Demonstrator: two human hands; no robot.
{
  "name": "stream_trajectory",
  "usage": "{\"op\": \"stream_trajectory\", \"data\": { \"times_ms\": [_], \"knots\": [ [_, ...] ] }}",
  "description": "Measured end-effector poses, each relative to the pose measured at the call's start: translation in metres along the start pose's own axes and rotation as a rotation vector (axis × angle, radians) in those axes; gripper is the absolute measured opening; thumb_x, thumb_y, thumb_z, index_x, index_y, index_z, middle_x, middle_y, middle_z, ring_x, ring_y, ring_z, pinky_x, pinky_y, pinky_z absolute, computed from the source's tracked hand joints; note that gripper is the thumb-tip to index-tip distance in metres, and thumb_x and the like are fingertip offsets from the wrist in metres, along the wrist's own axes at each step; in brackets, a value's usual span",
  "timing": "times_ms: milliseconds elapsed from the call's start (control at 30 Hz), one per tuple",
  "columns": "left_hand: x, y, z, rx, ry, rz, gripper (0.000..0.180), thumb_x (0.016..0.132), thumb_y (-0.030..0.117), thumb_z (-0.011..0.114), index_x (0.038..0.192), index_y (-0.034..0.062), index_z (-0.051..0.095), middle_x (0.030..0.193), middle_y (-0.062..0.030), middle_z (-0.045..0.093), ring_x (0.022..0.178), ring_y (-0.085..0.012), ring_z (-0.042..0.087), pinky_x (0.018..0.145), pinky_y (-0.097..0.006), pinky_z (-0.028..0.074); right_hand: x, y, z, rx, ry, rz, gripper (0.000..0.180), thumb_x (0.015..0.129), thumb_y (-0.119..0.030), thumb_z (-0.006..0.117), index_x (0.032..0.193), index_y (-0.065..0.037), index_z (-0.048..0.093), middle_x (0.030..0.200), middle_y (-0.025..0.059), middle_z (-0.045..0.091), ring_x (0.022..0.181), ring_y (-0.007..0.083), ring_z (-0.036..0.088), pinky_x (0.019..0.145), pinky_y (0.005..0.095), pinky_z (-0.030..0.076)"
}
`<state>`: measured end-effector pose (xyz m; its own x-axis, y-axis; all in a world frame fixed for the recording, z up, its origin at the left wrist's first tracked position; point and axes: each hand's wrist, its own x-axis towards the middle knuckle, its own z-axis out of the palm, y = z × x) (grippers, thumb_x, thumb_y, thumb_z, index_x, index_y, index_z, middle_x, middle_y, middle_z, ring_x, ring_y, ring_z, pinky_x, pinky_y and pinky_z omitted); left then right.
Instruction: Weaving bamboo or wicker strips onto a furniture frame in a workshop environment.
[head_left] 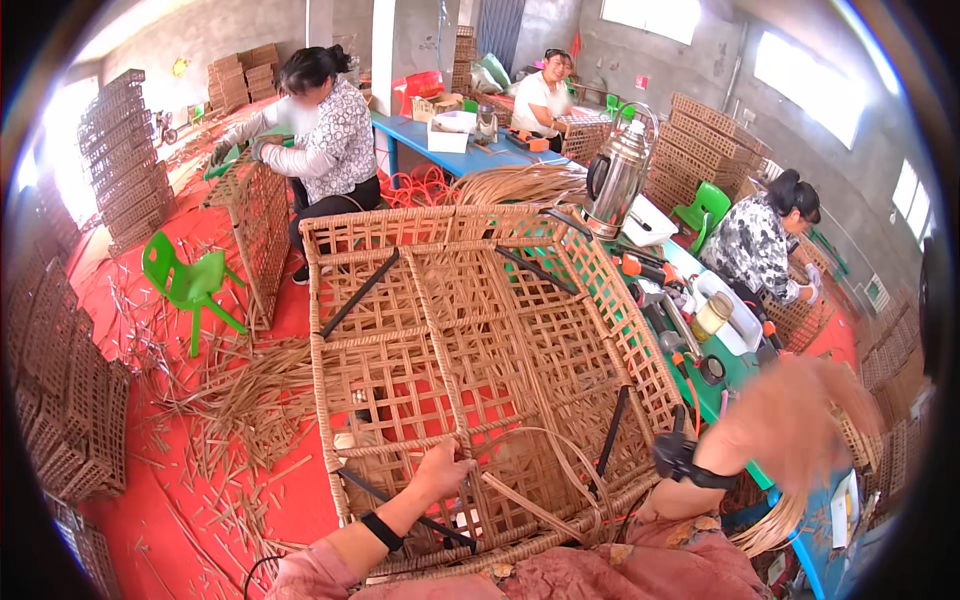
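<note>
1. The woven rattan basket frame, open lattice of tan strips on a dark metal skeleton, rests against the person's lap above the red floor.
2. Left hand fingers clamp a loose rattan strip.
3. Right hand is blurred; its fingers cannot be told.

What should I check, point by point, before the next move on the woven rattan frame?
1. Left hand grips the woven frame at its near edge: ok.
2. Right hand free of the frame: ok, it is raised to the right, blurred.
3. Right hand holding a strip: cannot tell.
4. Loose rattan strip curls over the near part of the frame, within view: ok.
5. Metal kettle on the green table stands apart from the frame: cannot tell.
</note>
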<state>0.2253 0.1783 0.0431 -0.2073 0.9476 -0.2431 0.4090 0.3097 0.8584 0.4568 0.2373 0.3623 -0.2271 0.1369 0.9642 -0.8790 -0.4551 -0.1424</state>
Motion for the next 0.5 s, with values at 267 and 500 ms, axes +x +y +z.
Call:
{"op": "stream_trajectory", "data": {
  "times_ms": [267, 500],
  "knots": [
    [-0.001, 0.005, -0.007, -0.036, 0.028, -0.046, 0.033, 0.074, 0.018, 0.071, 0.09, -0.006, 0.055, 0.081, -0.0161, 0.063, 0.077, -0.0235, 0.062, 0.069, -0.036, 0.048, 0.009, -0.008, -0.112, -0.914, 0.725, 0.346, 0.077, 0.082, -0.012, 0.059, 0.142, 0.003, 0.012, 0.086, 0.0118, 0.062, 0.063, 0.0137, 0.054, 0.055, 0.0273, 0.043],
    [-0.005, -0.001, -0.01, -0.053, 0.02, -0.041, 0.028, 0.077, 0.018, 0.067, 0.092, -0.0033, 0.055, 0.082, -0.0179, 0.063, 0.079, -0.0269, 0.062, 0.069, -0.037, 0.047, -0.036, 0.036, -0.144, -1.095, 0.809, 0.815, 0.042, 0.081, -0.012, 0.058, 0.12, 0.001, 0.049, 0.077, 0.0071, 0.063, 0.059, 0.012, 0.059, 0.054, 0.0232, 0.047]
  ]
}}
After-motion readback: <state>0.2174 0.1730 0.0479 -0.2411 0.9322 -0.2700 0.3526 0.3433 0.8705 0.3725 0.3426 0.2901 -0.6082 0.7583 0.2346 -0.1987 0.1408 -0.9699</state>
